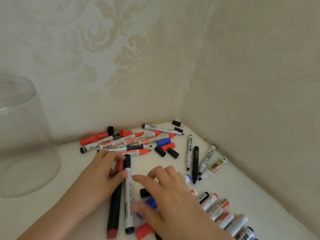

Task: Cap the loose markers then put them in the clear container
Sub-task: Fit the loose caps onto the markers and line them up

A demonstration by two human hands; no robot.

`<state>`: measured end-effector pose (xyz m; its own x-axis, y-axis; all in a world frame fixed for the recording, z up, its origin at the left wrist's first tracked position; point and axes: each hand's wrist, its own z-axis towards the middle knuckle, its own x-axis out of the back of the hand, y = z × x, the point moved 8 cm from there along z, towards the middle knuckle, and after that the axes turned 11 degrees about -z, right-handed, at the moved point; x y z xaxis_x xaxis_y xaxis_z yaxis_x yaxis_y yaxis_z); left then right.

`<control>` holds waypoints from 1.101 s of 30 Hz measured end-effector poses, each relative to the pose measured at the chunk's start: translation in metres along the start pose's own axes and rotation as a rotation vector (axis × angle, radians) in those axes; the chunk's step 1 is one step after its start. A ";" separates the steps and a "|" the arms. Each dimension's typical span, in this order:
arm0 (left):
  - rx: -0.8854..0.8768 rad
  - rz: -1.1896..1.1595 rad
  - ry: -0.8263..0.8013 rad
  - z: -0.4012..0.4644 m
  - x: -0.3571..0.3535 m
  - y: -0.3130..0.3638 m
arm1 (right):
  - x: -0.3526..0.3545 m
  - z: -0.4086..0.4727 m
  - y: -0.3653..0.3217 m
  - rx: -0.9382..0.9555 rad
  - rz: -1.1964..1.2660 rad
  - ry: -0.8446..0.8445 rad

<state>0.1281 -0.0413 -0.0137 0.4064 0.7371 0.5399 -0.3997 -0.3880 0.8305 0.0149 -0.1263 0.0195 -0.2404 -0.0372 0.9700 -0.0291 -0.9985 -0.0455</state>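
The left hand [102, 172] pinches a white marker [129, 194] just below its black cap [127, 161]. The marker's long axis runs away from the person, cap end toward the wall. The right hand [173, 196] hovers beside it, fingers relaxed, holding nothing. The clear container [20, 135] stands well to the left of the grip.

Uncapped markers [131, 141] and loose caps [166, 149] lie scattered right of the upright clear container [22, 144].

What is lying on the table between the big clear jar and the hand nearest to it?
In the head view, only bare white tabletop lies between the clear plastic container and the left hand, which grips two markers.
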 end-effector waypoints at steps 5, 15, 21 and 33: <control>-0.096 -0.062 0.023 -0.001 -0.004 0.012 | 0.024 -0.020 0.129 -0.457 0.140 0.118; -0.244 0.034 0.031 -0.006 -0.004 0.029 | 0.015 -0.033 0.167 -0.547 0.104 0.088; -0.387 0.046 -0.127 -0.025 -0.032 0.048 | 0.017 -0.043 0.178 -0.564 -0.095 -0.013; -0.379 0.153 -0.162 -0.020 -0.043 0.038 | 0.020 -0.038 0.170 -0.428 -0.202 0.048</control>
<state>0.0791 -0.0773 -0.0082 0.4306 0.5785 0.6928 -0.7262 -0.2337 0.6465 -0.0315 -0.2956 0.0222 -0.2334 0.1676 0.9578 -0.4744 -0.8795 0.0383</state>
